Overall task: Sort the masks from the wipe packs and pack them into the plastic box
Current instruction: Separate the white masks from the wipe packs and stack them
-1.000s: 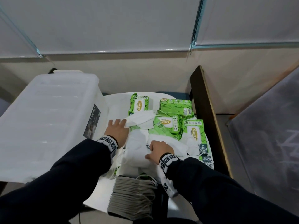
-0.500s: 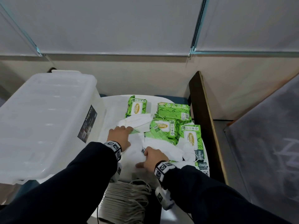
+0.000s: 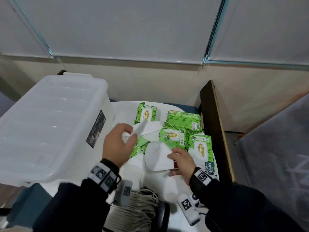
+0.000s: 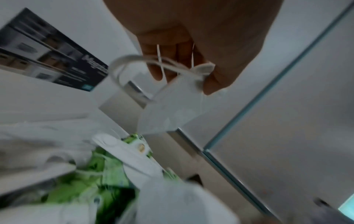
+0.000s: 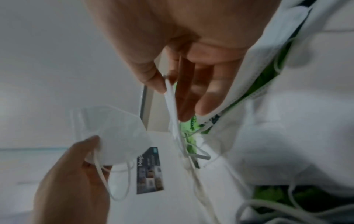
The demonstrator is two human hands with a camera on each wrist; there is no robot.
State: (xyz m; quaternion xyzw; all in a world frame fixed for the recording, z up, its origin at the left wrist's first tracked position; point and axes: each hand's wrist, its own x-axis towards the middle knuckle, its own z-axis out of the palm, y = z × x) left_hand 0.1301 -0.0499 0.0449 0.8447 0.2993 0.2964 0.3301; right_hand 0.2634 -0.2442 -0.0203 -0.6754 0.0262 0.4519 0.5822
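From the head view, the left hand [image 3: 119, 144] is raised above the small white table [image 3: 123, 107], its thumb and fingers pinched on one end of a folded white mask [image 3: 145, 129] that sticks out to the right over the green wipe packs [image 3: 184, 122]. The right hand [image 3: 181, 162] is lower and nearer the body, fingers curled onto the edge of a second white mask [image 3: 158, 156] lying tilted over the pile of masks and packs. The translucent plastic box [image 3: 50, 124], lid on, stands just left of the table, its dark label facing the hands. A stack of grey masks with ear loops [image 3: 133, 213] sits at the near edge of the table. In the left wrist view, the left hand [image 4: 201, 45] grips its mask [image 4: 172, 109] by the top corner, the ear loop curling out to the left, with the box label [image 4: 47, 50] behind and blurred green packs [image 4: 107, 174] below. In the right wrist view, the right hand [image 5: 184, 60] pinches the thin edge of its mask [image 5: 172, 109] between thumb and fingers, while the other hand [image 5: 76, 178] holds its own mask [image 5: 118, 133] opposite, in front of the box label [image 5: 150, 169].
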